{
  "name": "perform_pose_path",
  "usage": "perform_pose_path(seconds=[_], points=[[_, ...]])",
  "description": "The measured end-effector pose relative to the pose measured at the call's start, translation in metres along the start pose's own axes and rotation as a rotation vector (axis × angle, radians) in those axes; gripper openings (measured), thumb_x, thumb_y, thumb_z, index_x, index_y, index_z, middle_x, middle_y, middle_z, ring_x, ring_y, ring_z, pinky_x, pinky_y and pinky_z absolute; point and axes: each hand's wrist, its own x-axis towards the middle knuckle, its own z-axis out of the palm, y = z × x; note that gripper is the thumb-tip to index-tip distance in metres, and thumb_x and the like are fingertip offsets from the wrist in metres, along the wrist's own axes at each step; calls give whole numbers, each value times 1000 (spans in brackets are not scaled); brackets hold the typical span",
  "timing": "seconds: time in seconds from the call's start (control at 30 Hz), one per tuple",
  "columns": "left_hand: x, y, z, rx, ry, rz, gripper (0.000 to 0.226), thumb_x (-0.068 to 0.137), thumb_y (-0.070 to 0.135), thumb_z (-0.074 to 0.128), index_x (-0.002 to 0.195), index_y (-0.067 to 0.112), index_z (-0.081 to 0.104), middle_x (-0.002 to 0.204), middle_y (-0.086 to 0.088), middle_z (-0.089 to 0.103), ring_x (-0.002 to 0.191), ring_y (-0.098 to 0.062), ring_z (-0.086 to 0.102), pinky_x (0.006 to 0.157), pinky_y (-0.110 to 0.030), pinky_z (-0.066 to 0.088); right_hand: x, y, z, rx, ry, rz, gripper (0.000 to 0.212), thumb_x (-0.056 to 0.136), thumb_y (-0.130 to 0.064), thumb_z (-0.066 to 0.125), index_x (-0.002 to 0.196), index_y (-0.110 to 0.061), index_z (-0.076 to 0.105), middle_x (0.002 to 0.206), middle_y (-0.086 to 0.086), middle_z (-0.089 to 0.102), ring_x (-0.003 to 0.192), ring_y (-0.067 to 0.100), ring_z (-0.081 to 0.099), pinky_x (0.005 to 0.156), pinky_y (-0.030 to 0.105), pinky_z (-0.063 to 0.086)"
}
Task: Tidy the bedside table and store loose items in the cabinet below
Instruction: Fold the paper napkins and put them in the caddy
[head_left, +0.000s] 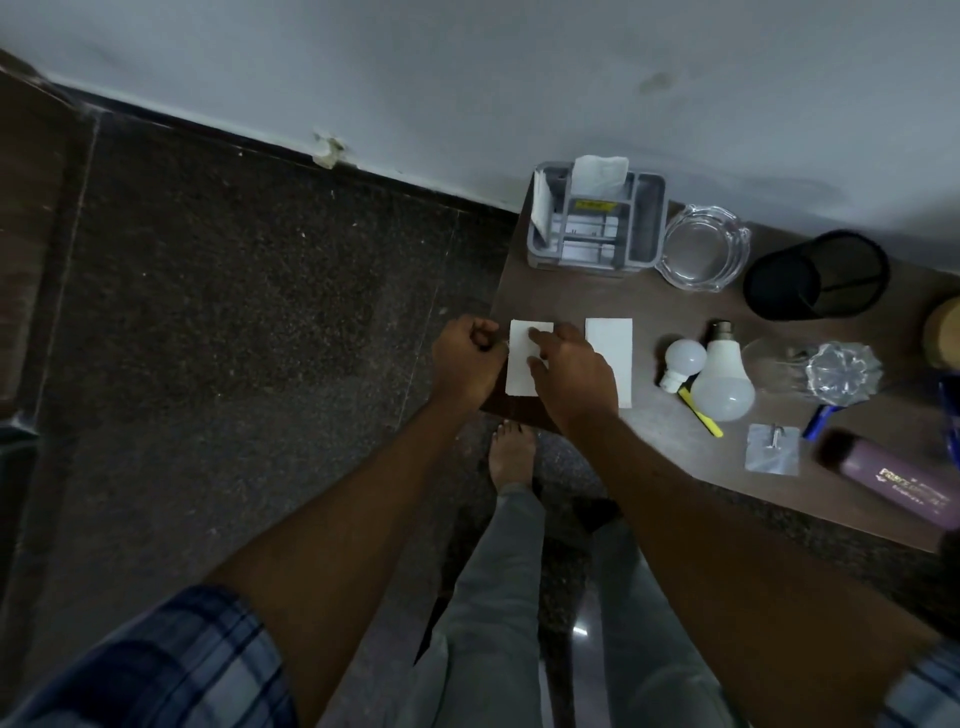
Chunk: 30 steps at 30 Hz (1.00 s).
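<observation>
My left hand, curled, gripped the flat white paper square's edge; my right hand's spread fingers pressed it flat—best lifted squarely, uncreased.

I note dim, bluish, soft lighting. Wide-angle bending at the edges; the purple bottle at 4 o'clock is smeared, and the floor is grainy.

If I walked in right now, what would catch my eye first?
Two hands meet at the table's near-left corner: the right hand presses a white paper flat while the left hand, closed in a fist, rests at its edge. Right of them lie two white bulbs, and a grey organizer sits by the wall.
</observation>
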Motion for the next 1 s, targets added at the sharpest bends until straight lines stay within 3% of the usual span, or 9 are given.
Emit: perform_pose_path(seconds=[0.2,0.37,0.5,0.67,0.73,0.8,0.9,1.0], points=[[19,0,-8,-60,-84,-148,34,89,25,75,119,12,67,117,-5,71,101,-20,66,85,-36,56,16,-18,2,29,4,-30,40,101,-28,57,141,-24,58,149,6,52,124,26,60,102,38,54],[28,2,-9,-254,-129,-288,32,94,20,70,124,8,70,123,-14,72,96,-22,69,77,-32,56,24,-27,4,71,-3,-92,39,101,-22,57,139,-22,59,145,8,54,123,27,60,100,37,54],[31,2,-11,-202,-80,-254,22,94,16,69,114,8,73,115,-12,74,94,-22,70,70,-28,57,25,-29,3,131,18,-68,39,99,-24,61,138,-21,60,140,6,58,118,25,62,97,35,55],[31,6,-22,-161,-126,-200,8,96,19,68,97,12,73,105,-9,73,95,-24,72,84,-43,61,24,-24,-8,384,98,50,39,89,-27,74,126,-18,63,120,3,67,104,20,64,90,29,54],[31,8,-30,-152,-184,-164,7,96,19,67,90,18,70,102,-6,72,94,-22,71,81,-40,62,24,-19,-15,463,102,68,42,86,-27,78,124,-19,63,107,-4,67,96,14,63,87,27,55],[30,13,-38,-136,-222,-131,11,96,20,67,87,25,67,97,0,70,89,-15,70,69,-29,60,23,-14,-22,526,72,93,50,82,-28,82,127,-20,62,102,-10,65,93,10,63,84,24,53],[28,19,-47,-159,-247,-106,5,95,18,69,93,23,68,99,0,71,85,-8,69,60,-19,56,23,-5,-32,625,-42,136,61,79,-29,85,132,-17,60,110,-6,67,94,15,67,88,31,56],[26,30,-50,-192,-280,-79,10,94,14,71,104,15,71,107,-8,74,89,-15,72,67,-27,60,21,-2,-45,777,-149,161,59,79,-24,86,131,-14,60,112,1,70,100,18,69,90,33,58]])
